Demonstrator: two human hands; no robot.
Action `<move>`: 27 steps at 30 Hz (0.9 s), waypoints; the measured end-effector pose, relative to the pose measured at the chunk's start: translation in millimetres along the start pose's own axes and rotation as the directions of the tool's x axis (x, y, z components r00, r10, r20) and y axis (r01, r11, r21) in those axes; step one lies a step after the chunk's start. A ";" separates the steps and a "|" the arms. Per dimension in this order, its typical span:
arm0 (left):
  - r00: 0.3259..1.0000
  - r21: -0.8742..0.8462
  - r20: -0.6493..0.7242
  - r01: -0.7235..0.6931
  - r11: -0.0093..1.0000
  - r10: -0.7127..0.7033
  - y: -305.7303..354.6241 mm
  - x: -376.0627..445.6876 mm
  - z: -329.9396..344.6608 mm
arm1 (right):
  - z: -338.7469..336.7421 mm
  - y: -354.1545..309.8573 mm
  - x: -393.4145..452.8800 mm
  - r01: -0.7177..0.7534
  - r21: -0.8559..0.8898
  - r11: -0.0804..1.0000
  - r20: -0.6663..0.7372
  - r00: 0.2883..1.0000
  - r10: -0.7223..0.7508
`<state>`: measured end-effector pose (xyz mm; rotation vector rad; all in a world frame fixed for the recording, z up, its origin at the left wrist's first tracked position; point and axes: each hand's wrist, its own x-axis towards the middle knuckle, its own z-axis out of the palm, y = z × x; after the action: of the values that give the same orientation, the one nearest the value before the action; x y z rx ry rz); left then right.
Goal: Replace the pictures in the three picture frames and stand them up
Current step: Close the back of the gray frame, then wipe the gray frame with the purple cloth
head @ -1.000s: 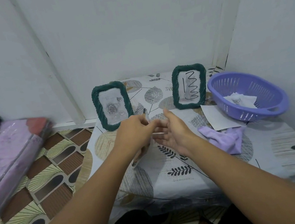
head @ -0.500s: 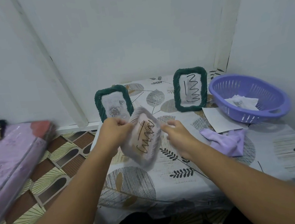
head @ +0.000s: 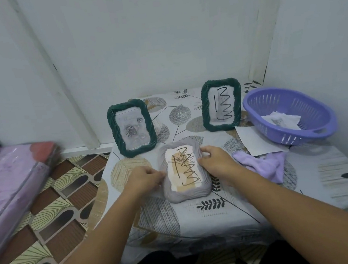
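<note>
Right at the middle of the table (head: pixel 253 205), a grey frame (head: pixel 183 172) with a ribbed border is held between both hands, its face turned up toward the camera and its lower edge close to or on the leaf-patterned tablecloth; whether it truly rests there cannot be told. The left hand (head: pixel 145 179) grips the frame's left edge with fingers curled around it, and the right hand (head: pixel 216 160) closes on the upper right edge in the same way, so both hands are closed on the frame. Inside the frame sits a pale sheet bearing a black vertical stroke and a zigzag scribble. Behind it, toward the wall, a dark green frame (head: pixel 131 128) stands upright on the left, showing a faint grey rose picture. Well apart to the right stands a second green frame (head: pixel 222 104), also upright, holding a sheet with the same kind of stroke and zigzag. A purple basket (head: pixel 290 114) sits in the far right corner of the table, with a crumpled paper (head: pixel 282 120) lying inside it. A white sheet (head: pixel 254 142) lies flat just beside the basket, partly tucked under its rim. A lilac cloth (head: pixel 263 165) lies bunched near the right wrist, overlapping the sheet's near edge. Off the table to the left, a pink wrapped bundle (head: pixel 8 189) lies over the patterned floor (head: pixel 55 219).
</note>
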<state>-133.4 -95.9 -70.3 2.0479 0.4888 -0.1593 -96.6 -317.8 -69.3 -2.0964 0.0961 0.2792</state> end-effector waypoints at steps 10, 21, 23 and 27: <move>0.984 0.419 -0.053 -0.131 0.899 0.168 -1.8 8.0 8.8 | 8.9 27.2 19.6 0.045 -0.343 0.938 -0.029 0.998 -0.058; 0.977 0.259 -0.108 -0.149 0.954 0.181 -9.7 15.0 19.2 | -41.6 14.1 11.2 0.145 -0.584 0.799 -0.168 0.941 -0.294; 0.979 0.237 -0.112 -0.139 0.962 0.170 -11.4 16.7 19.0 | -58.0 13.1 7.9 0.076 -0.685 0.724 -0.193 0.940 -0.281; 0.984 0.183 -0.090 -0.133 0.974 0.152 -13.6 19.8 17.3 | -74.8 17.8 -0.2 -0.069 -0.842 0.534 -0.158 0.980 -0.122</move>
<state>-119.4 -99.4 -96.1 2.2652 0.4005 -0.0094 -88.1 -390.9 -47.3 -3.1238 0.0453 0.0814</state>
